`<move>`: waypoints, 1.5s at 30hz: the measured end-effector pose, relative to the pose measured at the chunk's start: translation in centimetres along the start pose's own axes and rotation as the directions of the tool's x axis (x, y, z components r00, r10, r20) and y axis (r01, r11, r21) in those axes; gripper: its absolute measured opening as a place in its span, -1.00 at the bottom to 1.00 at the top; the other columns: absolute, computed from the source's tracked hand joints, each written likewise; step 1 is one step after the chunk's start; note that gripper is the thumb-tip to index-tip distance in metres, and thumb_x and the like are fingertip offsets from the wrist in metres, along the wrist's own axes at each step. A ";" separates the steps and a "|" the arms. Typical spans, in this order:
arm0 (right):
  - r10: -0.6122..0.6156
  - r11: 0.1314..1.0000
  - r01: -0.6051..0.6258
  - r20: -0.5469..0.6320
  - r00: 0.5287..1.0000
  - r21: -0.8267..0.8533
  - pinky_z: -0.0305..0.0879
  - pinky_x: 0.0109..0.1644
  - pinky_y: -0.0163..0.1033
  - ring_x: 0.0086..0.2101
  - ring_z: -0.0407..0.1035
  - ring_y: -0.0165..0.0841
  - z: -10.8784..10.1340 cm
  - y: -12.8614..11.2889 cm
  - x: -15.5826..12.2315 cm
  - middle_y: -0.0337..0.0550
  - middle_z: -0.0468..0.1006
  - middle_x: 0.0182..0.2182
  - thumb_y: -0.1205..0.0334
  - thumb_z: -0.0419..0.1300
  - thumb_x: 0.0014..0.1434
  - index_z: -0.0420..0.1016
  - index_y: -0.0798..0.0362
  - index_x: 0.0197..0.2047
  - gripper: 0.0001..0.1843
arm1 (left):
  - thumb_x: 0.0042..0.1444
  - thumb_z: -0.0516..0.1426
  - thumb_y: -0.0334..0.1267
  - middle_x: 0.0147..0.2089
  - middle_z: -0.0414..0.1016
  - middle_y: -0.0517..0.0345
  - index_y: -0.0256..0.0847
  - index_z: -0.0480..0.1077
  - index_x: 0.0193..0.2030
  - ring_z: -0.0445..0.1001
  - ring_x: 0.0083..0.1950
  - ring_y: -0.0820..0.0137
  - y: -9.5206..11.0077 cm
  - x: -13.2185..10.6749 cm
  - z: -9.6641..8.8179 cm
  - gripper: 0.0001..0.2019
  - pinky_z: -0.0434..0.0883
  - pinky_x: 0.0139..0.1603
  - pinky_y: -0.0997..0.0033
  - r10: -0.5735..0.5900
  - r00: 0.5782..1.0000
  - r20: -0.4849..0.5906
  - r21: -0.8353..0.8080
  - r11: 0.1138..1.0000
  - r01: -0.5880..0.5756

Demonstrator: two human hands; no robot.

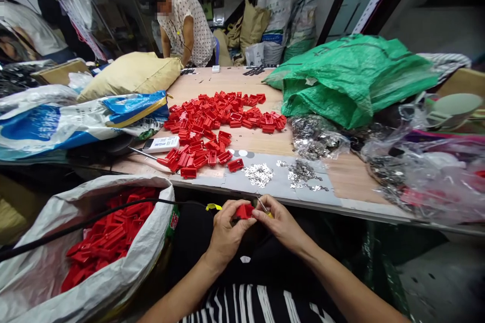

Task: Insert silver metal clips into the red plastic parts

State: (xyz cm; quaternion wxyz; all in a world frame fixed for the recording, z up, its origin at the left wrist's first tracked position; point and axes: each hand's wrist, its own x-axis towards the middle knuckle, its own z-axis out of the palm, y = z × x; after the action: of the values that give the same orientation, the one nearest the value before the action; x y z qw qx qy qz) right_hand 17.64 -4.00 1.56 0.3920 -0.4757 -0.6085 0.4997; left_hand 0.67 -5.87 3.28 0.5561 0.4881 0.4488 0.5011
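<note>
Your left hand [226,234] and right hand [279,223] meet, both pinched on one small red boxy plastic clip [244,211], held just below the wooden desk [348,175] edge. It matches the desk's red pile [212,123].

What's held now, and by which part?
Left hand pinches a red plastic piece by its left end; right hand touches its right end, also holding a thin metal tool.

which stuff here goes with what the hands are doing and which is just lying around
In hand: left hand, right hand, red plastic piece, thin metal tool, pile of red pieces, small metal parts, white sack of red pieces.
Lying about: green bag, white remote, yellow sack, blue-and-white bag.
</note>
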 end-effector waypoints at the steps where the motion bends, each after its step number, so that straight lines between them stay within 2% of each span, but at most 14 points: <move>1: -0.011 0.998 0.010 -0.018 1.000 -0.060 0.22 -0.36 -0.32 -0.44 0.23 -0.39 -0.5 -0.1 0.4 -0.29 0.30 -0.45 -0.04 0.12 0.20 0.27 0.03 -0.32 -0.70 | -0.03 0.28 -0.28 -0.17 0.51 0.06 -0.17 0.53 -0.17 0.42 -0.13 0.29 -0.1 0.1 -0.2 -0.76 0.35 -0.05 0.41 -0.024 0.999 -0.024 0.000 1.000 0.024; 4: -0.097 0.933 0.040 -0.143 0.985 -0.358 0.27 -0.25 -0.24 -0.33 0.34 -0.30 -3.2 -0.5 2.2 -0.21 0.44 -0.35 0.05 0.08 0.24 0.36 0.00 -0.21 -0.80 | 0.03 0.25 -0.22 -0.19 0.53 0.13 -0.17 0.45 -0.09 0.46 -0.18 0.37 0.0 0.6 -1.1 -0.73 0.37 -0.07 0.44 -0.070 0.985 -0.155 -0.095 0.994 0.055; 7: -0.236 0.760 0.062 -0.186 0.954 -0.647 0.30 -0.16 -0.15 -0.26 0.40 -0.21 -6.1 -0.3 4.2 -0.10 0.50 -0.27 0.21 0.06 0.20 0.40 0.00 -0.21 -0.86 | 0.03 0.25 -0.20 -0.18 0.54 0.18 -0.14 0.40 -0.03 0.48 -0.17 0.41 0.4 1.1 -1.8 -0.66 0.39 -0.06 0.46 -0.068 0.959 -0.277 -0.174 0.984 0.020; 11: -0.278 0.600 0.079 -0.115 0.954 -0.796 0.31 -0.10 -0.09 -0.19 0.40 -0.15 -7.6 0.8 5.7 -0.01 0.48 -0.23 0.30 0.03 0.19 0.41 0.04 -0.17 -0.82 | 0.04 0.25 -0.21 -0.19 0.55 0.16 -0.16 0.38 0.03 0.49 -0.18 0.41 0.5 1.2 -1.9 -0.61 0.40 -0.05 0.47 -0.084 0.970 -0.230 -0.164 0.985 0.046; 15: -0.244 0.548 0.081 -0.066 0.968 -0.833 0.30 -0.10 -0.12 -0.22 0.39 -0.19 -7.5 1.5 6.1 -0.04 0.46 -0.25 0.31 0.03 0.21 0.39 0.04 -0.18 -0.85 | 0.10 0.19 -0.15 -0.15 0.55 0.13 -0.16 0.33 0.08 0.50 -0.15 0.40 -0.5 1.1 -1.8 -0.60 0.42 -0.05 0.43 -0.086 0.978 -0.189 -0.115 0.991 0.065; 19: -0.234 0.556 0.092 -0.050 0.971 -0.826 0.28 -0.16 -0.18 -0.27 0.37 -0.23 -7.5 1.5 6.2 -0.10 0.43 -0.32 0.32 0.05 0.20 0.35 0.03 -0.29 -0.93 | 0.12 0.17 -0.11 -0.12 0.55 0.12 -0.16 0.31 0.09 0.50 -0.14 0.41 -1.3 1.2 -1.8 -0.59 0.43 -0.05 0.40 -0.099 0.981 -0.165 -0.117 0.990 0.081; 26: -0.234 0.563 0.088 -0.056 0.971 -0.822 0.24 -0.21 -0.19 -0.31 0.35 -0.22 -7.4 1.1 6.3 -0.10 0.41 -0.36 0.33 0.05 0.16 0.26 0.00 -0.38 -0.92 | 0.11 0.17 -0.10 -0.14 0.54 0.13 -0.16 0.33 0.06 0.50 -0.17 0.43 -1.7 1.1 -1.7 -0.61 0.44 -0.07 0.41 -0.120 0.981 -0.154 -0.133 0.986 0.100; 31: -0.208 0.578 0.039 -0.101 0.973 -0.815 0.20 -0.28 -0.21 -0.38 0.34 -0.24 -7.6 0.7 6.1 -0.14 0.42 -0.42 0.34 0.05 0.13 0.20 0.00 -0.40 -0.91 | 0.10 0.18 -0.11 -0.16 0.54 0.14 -0.16 0.34 0.05 0.49 -0.19 0.45 -1.7 0.7 -1.5 -0.62 0.45 -0.09 0.43 -0.127 0.980 -0.152 -0.145 0.984 0.105; 35: -0.195 0.585 -0.001 -0.142 0.970 -0.811 0.18 -0.35 -0.23 -0.43 0.37 -0.24 -8.2 0.4 5.8 -0.15 0.45 -0.46 0.34 0.05 0.12 0.24 0.01 -0.35 -0.95 | 0.09 0.19 -0.11 -0.17 0.53 0.14 -0.16 0.35 0.06 0.49 -0.18 0.45 -1.5 0.7 -1.2 -0.60 0.46 -0.08 0.42 -0.135 0.980 -0.144 -0.201 0.974 0.105; 37: -0.202 0.624 0.009 -0.150 0.968 -0.781 0.21 -0.30 -0.22 -0.36 0.41 -0.22 -8.3 0.0 5.6 -0.10 0.50 -0.37 0.35 0.05 0.12 0.29 0.02 -0.28 -0.93 | 0.08 0.20 -0.13 -0.15 0.53 0.13 -0.17 0.35 0.07 0.49 -0.15 0.44 -1.2 0.8 -0.9 -0.59 0.46 -0.06 0.42 -0.129 0.983 -0.134 -0.225 0.970 0.096; 40: -0.194 0.741 0.059 -0.128 0.973 -0.668 0.24 -0.20 -0.20 -0.26 0.42 -0.22 -8.1 -0.7 5.1 -0.09 0.54 -0.29 0.28 0.05 0.14 0.37 0.02 -0.28 -0.90 | 0.08 0.20 -0.15 -0.10 0.53 0.12 -0.16 0.34 0.10 0.49 -0.12 0.45 -0.6 1.0 -0.5 -0.57 0.45 -0.03 0.44 -0.101 0.989 -0.104 -0.226 0.971 0.075; 43: -0.111 0.880 0.025 -0.155 0.982 -0.474 0.24 -0.30 -0.23 -0.40 0.38 -0.28 -7.1 -1.7 4.0 -0.15 0.51 -0.38 0.12 0.12 0.14 0.39 0.01 -0.33 -0.85 | 0.06 0.23 -0.18 -0.09 0.54 0.13 -0.15 0.36 0.07 0.49 -0.10 0.44 0.0 1.1 -0.1 -0.58 0.42 -0.01 0.46 -0.048 0.995 -0.087 -0.184 0.983 0.031; 45: -0.002 0.965 -0.036 -0.144 0.990 -0.260 0.19 -0.43 -0.28 -0.52 0.30 -0.38 -5.9 -2.5 3.1 -0.20 0.46 -0.44 0.00 0.18 0.11 0.39 0.03 -0.32 -0.74 | 0.02 0.25 -0.20 -0.12 0.54 0.15 -0.16 0.39 0.00 0.50 -0.12 0.43 0.2 1.1 0.2 -0.63 0.42 -0.02 0.46 0.008 0.996 -0.093 -0.125 0.992 -0.020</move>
State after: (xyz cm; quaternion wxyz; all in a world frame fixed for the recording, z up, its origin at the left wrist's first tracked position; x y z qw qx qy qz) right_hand 22.05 0.28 5.19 0.3643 -0.5631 -0.6353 0.3829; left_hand 0.94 -4.77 3.47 0.5609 0.4316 0.4380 0.5543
